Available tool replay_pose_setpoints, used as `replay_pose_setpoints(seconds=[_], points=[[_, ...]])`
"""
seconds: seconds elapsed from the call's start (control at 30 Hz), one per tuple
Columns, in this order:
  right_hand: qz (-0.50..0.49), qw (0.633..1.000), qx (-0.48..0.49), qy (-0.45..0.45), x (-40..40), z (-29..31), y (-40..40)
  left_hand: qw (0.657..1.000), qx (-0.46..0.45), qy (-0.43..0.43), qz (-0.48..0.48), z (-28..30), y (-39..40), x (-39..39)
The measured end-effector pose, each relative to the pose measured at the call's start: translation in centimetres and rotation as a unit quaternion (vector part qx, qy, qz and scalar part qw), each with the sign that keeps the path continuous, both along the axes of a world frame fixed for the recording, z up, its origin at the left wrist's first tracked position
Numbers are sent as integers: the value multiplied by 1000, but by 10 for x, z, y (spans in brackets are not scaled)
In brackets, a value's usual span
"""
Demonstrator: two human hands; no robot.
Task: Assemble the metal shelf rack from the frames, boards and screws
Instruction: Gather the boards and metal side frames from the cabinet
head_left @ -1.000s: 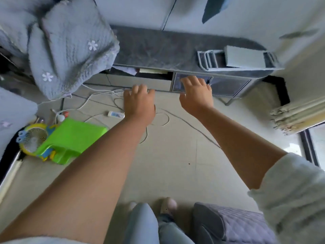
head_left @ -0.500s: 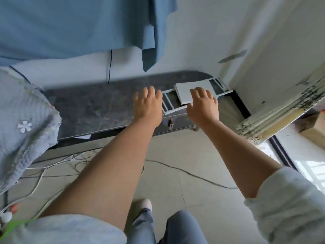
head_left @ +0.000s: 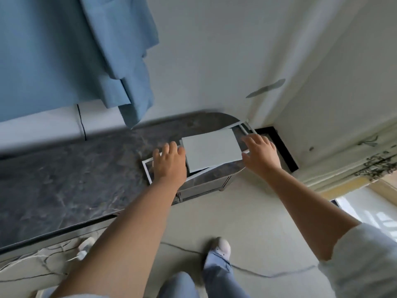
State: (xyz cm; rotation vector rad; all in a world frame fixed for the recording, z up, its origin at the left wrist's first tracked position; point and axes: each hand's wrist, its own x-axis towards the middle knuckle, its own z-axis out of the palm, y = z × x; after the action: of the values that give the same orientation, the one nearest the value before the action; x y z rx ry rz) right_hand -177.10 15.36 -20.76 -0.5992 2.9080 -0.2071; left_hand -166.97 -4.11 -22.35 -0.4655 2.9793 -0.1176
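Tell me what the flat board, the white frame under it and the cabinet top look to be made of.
Board: probably painted sheet metal or coated panel; flat, thin-edged, matte pale grey, no grain. Can't settle which.
White frame: likely painted metal; slim straight white bars, smooth finish.
Cabinet top: dark grey with pale veining, slight sheen; marble-look stone or a printed laminate, can't tell.

Single head-worn wide-angle view, looking steeply down over both forearms at a nearby dark countertop (head_left: 64, 179) and floor (head_left: 247, 222)

Two hands (head_left: 169, 164), one board (head_left: 211, 149), one frame (head_left: 148, 171).
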Motion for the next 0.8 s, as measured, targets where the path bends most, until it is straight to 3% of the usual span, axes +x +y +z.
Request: replay_pose_setpoints(seconds=[0.43, 0.8], points=[[95, 988, 86, -90, -186, -72, -49, 990, 45, -102, 87, -65, -28, -138], [174, 948, 197, -181, -265, -171, -92, 977, 94, -168, 92, -141, -64, -239]])
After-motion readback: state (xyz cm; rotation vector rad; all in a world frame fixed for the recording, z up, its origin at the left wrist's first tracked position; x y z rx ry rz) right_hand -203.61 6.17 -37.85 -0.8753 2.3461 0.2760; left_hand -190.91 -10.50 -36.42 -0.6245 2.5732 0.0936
